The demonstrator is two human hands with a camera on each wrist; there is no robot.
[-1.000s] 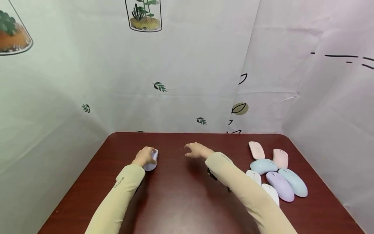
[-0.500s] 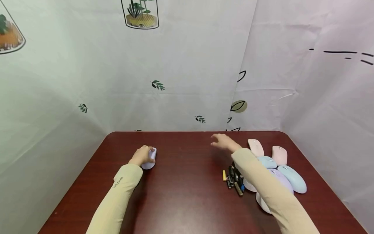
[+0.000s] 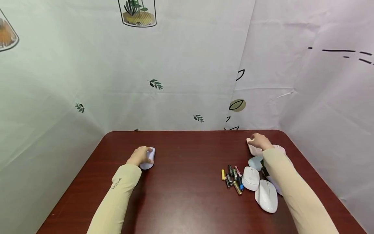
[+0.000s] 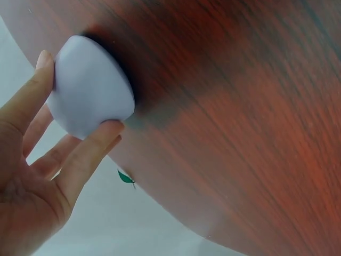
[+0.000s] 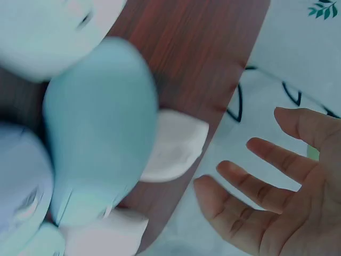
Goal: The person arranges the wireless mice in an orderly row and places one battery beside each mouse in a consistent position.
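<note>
My left hand (image 3: 139, 156) holds a lavender computer mouse (image 3: 147, 165) on the table's left side. In the left wrist view the thumb and fingers grip the sides of this mouse (image 4: 90, 88). My right hand (image 3: 261, 142) is over the far right of the table, beside a pale pink mouse (image 3: 253, 150). Its fingers are spread and hold nothing in the right wrist view, where a light blue mouse (image 5: 101, 117) and a pale pink one (image 5: 173, 146) lie left of the hand. The right sleeve covers part of the mouse group in the head view.
Two white mice (image 3: 266, 196) lie at the near side of the group on the right. Left of them is a cluster of several small cylinders (image 3: 235, 178), like batteries, with a yellow one (image 3: 223, 174). A patterned cloth (image 3: 181, 65) hangs behind the dark red table (image 3: 181, 182).
My right hand has travelled right from mid-table to the pink mouse, uncovering the small cylinders and the white mice. The left hand keeps its grip on the lavender mouse in about the same place.
</note>
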